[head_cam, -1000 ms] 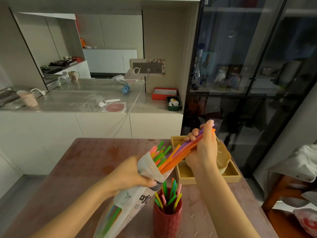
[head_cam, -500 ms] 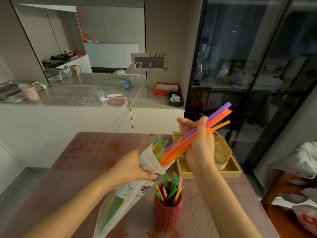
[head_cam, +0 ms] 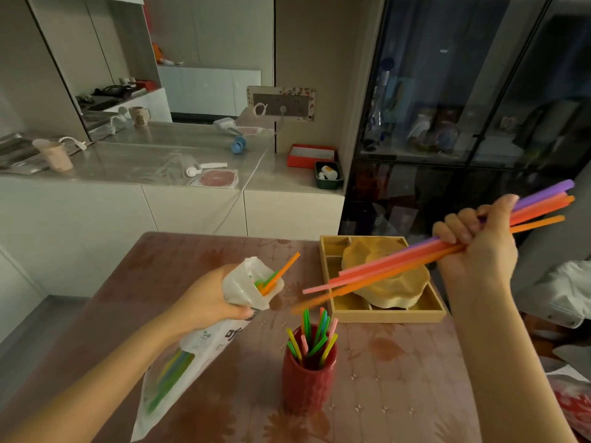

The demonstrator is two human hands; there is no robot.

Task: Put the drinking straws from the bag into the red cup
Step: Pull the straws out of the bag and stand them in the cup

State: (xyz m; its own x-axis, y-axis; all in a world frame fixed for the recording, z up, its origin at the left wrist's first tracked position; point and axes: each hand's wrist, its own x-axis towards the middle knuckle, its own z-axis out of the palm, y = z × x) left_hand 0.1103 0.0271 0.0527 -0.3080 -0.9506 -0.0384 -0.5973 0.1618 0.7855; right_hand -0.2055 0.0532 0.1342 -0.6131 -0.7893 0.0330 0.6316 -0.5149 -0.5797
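Observation:
My left hand (head_cam: 208,302) grips the neck of a white plastic bag (head_cam: 198,340); an orange and a green straw poke out of its open mouth and more show through its lower part. My right hand (head_cam: 476,247) is raised to the right, closed on a bundle of straws (head_cam: 383,270) in orange, pink and purple, fully clear of the bag, their lower tips hanging above and left of the cup. The red cup (head_cam: 308,375) stands on the table near me and holds several green, yellow and pink straws upright.
A wooden tray (head_cam: 387,311) with a yellow scalloped dish sits on the brown patterned table (head_cam: 399,362) behind the cup. A white counter with cups and a red box lies beyond. A dark glass cabinet stands to the right, with a chair and white cloth at far right.
My right hand has pulled the bundle of straws up and to the right, out of the bag. The left hand still holds the bag in about the same place.

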